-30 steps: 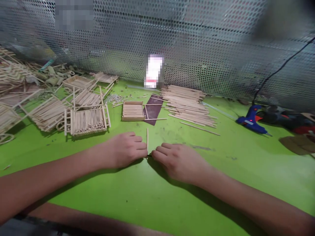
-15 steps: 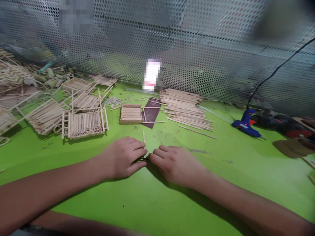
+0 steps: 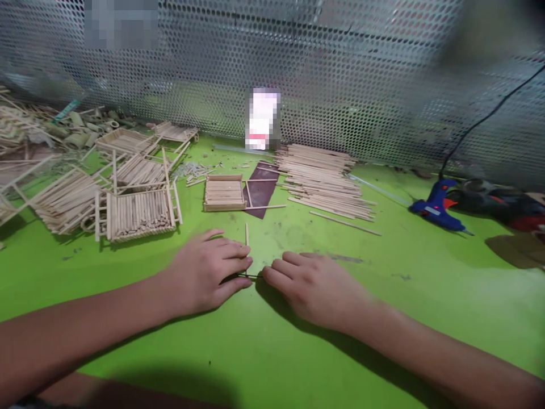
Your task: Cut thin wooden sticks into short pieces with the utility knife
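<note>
My left hand lies low over the green table, its fingers bent and pressed on a short thin bamboo stick that points away from me. The stick's lower end shows by the thumb. My right hand is closed, fingertips pinching a thin dark strip. The strip runs across the gap to the left hand and crosses the stick's near end. Its ends are hidden in the fingers, and I cannot tell what it is.
Beyond my hands sit a small stick-built frame, a dark plate and a pile of bamboo sticks. Stick trays crowd the left. A blue glue gun lies right. A perforated metal screen closes the back.
My right hand has drawn slightly right, widening the gap and showing more of the dark strip. The left hand still presses on the stick. The view has shifted a little.
</note>
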### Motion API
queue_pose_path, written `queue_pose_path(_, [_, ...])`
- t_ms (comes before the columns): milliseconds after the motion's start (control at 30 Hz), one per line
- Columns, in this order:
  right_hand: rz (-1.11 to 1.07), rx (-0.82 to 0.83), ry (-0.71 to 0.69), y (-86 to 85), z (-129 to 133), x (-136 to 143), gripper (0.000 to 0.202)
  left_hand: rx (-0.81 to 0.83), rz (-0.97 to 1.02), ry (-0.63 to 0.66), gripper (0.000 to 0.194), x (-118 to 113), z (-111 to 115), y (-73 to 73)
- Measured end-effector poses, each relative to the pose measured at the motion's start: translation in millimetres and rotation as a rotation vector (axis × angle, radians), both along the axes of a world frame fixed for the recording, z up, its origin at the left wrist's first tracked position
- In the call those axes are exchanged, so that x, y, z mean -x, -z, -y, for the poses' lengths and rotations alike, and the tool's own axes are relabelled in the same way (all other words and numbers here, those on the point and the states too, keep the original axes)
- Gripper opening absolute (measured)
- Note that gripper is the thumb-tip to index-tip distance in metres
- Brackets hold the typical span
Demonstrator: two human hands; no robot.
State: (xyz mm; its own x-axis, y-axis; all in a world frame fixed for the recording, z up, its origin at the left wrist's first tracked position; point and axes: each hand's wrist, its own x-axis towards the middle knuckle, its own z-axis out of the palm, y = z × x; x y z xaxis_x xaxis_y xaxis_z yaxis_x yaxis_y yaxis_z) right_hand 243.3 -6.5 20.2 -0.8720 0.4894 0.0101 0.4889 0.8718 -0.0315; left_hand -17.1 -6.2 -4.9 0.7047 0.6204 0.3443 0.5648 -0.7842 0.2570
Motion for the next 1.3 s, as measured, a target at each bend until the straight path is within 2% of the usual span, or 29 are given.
queue_pose_path(167, [-0.008,0.04,0.0,0.0,-2.3,-0.4,0.013,0.044,0.038,0.03,0.031,5.9,-0.9,-4.3])
queue_pose_path(300, [-0.028,0.084,0.0,0.5,-3.6,-0.3,0.013,0.06,0.084,0.068,0.02,3.3,1.1,-6.6])
queue_pose_path(533, [-0.044,0.092,-0.024,0.6,-3.4,1.5,0.014,0.053,0.077,0.078,0.027,-2.6,2.6,-8.0])
queue_pose_path(767, [-0.041,0.102,-0.032,0.9,-6.8,19.5,0.008,0.096,0.009,0.049,0.027,15.6,4.4,-11.5])
queue_pose_path(967, [0.002,0.129,0.006,-0.7,-8.6,31.0,0.009,0.09,0.006,-0.008,0.03,26.4,10.6,-8.2])
queue_pose_path(1033, [0.012,0.125,0.002,-0.6,-8.6,31.3,0.01,0.089,0.001,-0.038,0.027,24.2,11.3,-6.8])
queue_pose_path(1167, [0.031,0.101,0.003,0.7,-7.9,31.2,0.008,0.049,0.008,-0.031,0.039,15.6,7.7,-3.1])
queue_pose_path(1300, [0.037,0.067,-0.022,2.9,-7.7,30.6,0.011,0.034,0.025,0.002,0.025,11.9,3.0,0.7])
